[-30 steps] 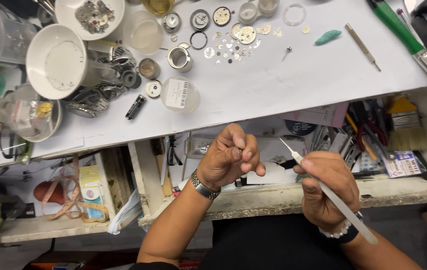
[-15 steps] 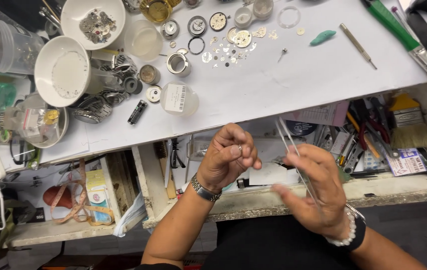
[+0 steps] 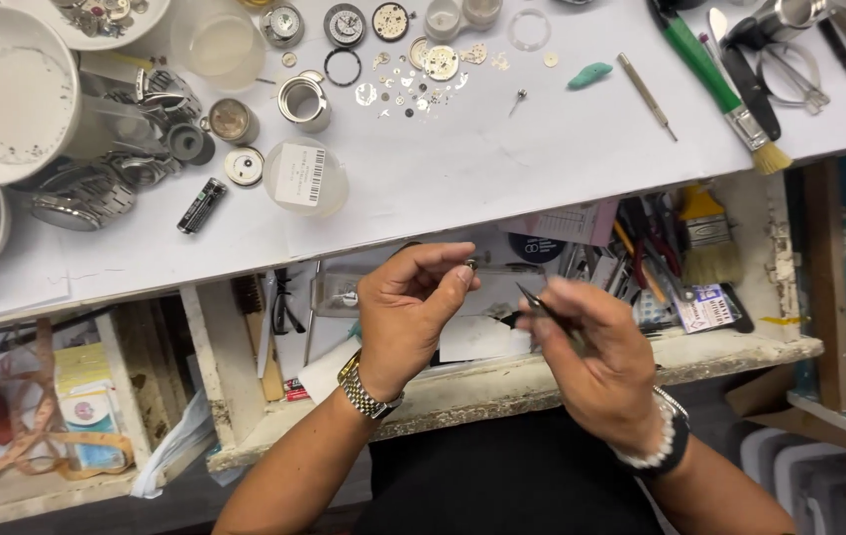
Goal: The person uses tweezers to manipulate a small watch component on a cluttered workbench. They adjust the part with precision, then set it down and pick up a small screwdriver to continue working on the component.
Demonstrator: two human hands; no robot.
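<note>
My left hand point(image 3: 405, 309) is raised over the open drawer point(image 3: 502, 386), pinching a tiny metal part point(image 3: 471, 264) between thumb and forefinger. A metal watch band circles that wrist. My right hand point(image 3: 596, 357) sits just to its right, gripping thin tweezers point(image 3: 540, 305) whose tip points up-left toward the small part, a short gap away. A beaded bracelet is on the right wrist. Above, on the white worktop point(image 3: 463, 168), lie several watch movements point(image 3: 390, 20) and scattered tiny gears and plates point(image 3: 413, 84).
White bowls point(image 3: 12, 94) and watch cases crowd the worktop's left. A small round container point(image 3: 304, 176) and a black battery point(image 3: 202, 205) lie near the front edge. A green-handled brush point(image 3: 725, 84), a teal blob point(image 3: 589, 74) and a pin tool point(image 3: 646, 94) lie right. The drawer holds brushes and tools.
My right hand turned the tweezers over and brought the tip up toward the left hand. The left fingers opened slightly, presenting the tiny part. The view moved closer.
</note>
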